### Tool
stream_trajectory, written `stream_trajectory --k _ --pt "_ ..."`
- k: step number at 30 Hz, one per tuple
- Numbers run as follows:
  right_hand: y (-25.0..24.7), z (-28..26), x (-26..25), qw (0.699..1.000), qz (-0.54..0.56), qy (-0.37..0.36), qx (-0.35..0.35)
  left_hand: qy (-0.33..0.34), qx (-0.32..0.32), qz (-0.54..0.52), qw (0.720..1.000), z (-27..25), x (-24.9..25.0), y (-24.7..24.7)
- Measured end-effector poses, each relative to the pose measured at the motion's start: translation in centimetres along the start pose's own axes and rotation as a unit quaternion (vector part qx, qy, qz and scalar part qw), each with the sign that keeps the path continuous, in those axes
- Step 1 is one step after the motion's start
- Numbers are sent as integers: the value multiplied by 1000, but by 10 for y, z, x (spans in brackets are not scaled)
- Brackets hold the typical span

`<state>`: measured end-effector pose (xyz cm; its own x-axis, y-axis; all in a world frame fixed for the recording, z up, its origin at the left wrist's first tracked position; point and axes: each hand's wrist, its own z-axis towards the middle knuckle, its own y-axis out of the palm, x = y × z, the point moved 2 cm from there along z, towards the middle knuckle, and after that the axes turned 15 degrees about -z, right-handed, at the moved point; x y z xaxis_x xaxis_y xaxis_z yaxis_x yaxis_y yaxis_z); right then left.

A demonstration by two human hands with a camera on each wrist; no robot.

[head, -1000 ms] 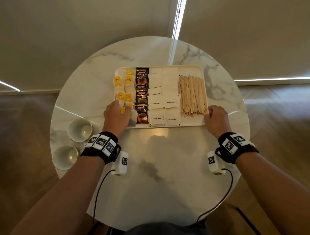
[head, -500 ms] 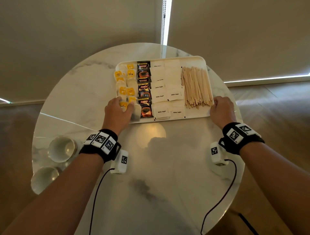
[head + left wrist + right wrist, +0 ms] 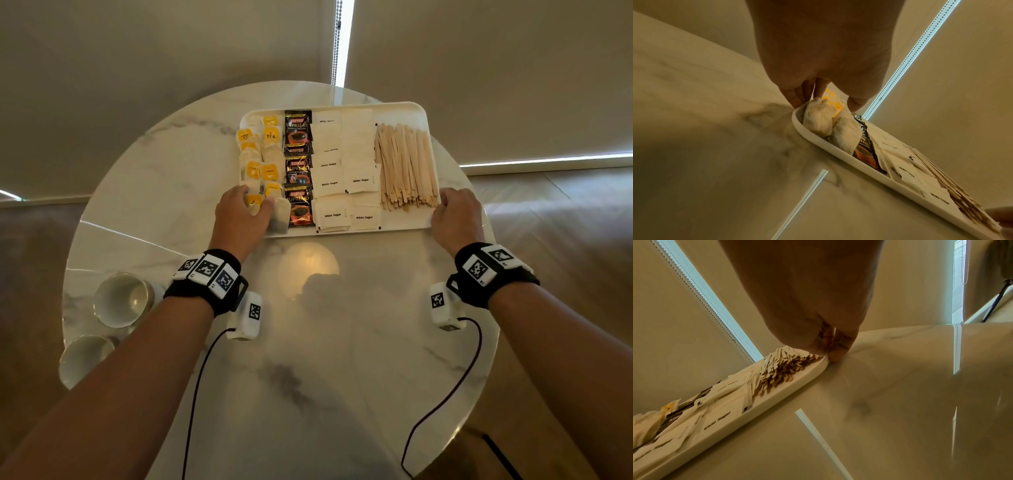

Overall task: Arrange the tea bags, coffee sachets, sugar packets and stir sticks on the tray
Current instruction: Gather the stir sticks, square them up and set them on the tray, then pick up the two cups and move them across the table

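Observation:
A white tray (image 3: 400,113) lies on the far part of a round marble table (image 3: 342,359). It holds, from left to right, yellow-tagged tea bags (image 3: 270,137), black coffee sachets (image 3: 298,168), white sugar packets (image 3: 356,150) and a heap of wooden stir sticks (image 3: 404,168). My left hand (image 3: 236,214) grips the tray's near left corner, its fingers curled over the rim (image 3: 838,155) among the tea bags (image 3: 818,120). My right hand (image 3: 455,219) pinches the near right corner, beside the stir sticks (image 3: 781,368), with its thumb against the tray wall (image 3: 777,395).
Two white cups (image 3: 121,299) (image 3: 85,356) stand at the table's left edge. The tray's far side lies close to the table's far rim. Black cables (image 3: 195,394) hang from both wrist units over the near tabletop. A beige blind hangs behind the table.
Both hands have slid the tray away from me, towards the table's far side and a little to the right. Their hold on its near corners is the same.

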<state>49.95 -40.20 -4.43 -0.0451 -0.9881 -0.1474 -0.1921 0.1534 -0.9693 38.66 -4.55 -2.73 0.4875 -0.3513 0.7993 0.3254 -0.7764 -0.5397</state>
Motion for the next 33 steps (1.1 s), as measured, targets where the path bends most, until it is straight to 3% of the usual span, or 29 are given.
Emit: stream_trajectory --k 10,13,22,33 --pt "-9 -21 -4 998 53 23 -35 38 -28 2 999 -13 -1 -9" --pt "-15 -44 -14 999 39 7 -6 63 -27 9 998 -28 -4 -15" --pt "-15 -116 -84 982 91 -163 -17 121 6 -6 993 -101 -27 -53" --pt "11 -219 -206 897 139 -403 -120 181 125 -1 976 -198 -84 -148"
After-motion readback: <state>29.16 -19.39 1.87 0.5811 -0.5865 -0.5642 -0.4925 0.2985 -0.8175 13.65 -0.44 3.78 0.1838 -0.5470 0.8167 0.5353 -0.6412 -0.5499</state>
